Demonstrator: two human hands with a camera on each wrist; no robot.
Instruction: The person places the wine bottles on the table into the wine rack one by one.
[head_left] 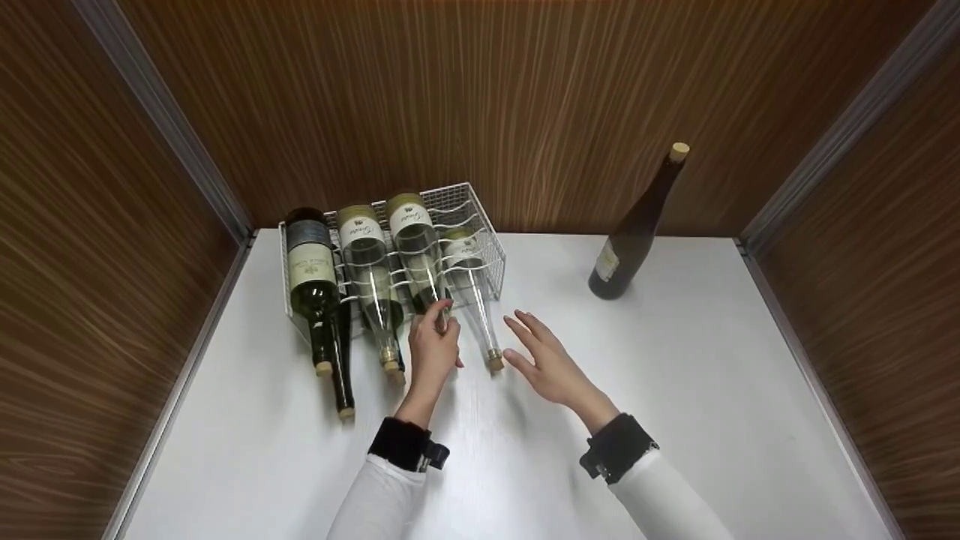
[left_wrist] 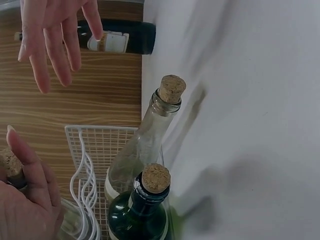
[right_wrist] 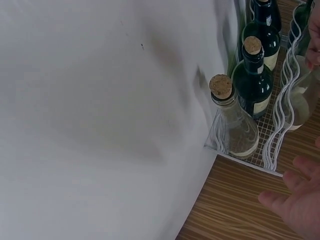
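My left hand [head_left: 433, 346] grips the neck of a clear wine bottle [head_left: 415, 238] that lies on the upper tier of a white wire rack [head_left: 491, 251]. Its cork [left_wrist: 9, 164] shows beside the fingers in the left wrist view. With fingers spread, my right hand [head_left: 551, 367] hovers just right of the corked end of a lower clear bottle [head_left: 474, 289] and holds nothing. Left of the gripped bottle, another clear bottle [head_left: 367, 262] and a dark green bottle [head_left: 311, 274] lie on the upper tier.
A dark bottle [head_left: 634, 236] stands upright at the back right of the white table [head_left: 675, 420]. Lower down in the rack lie green bottles [right_wrist: 253, 82], corks outward. Brown wood-grain panels [head_left: 525, 112] enclose the table at the back and sides.
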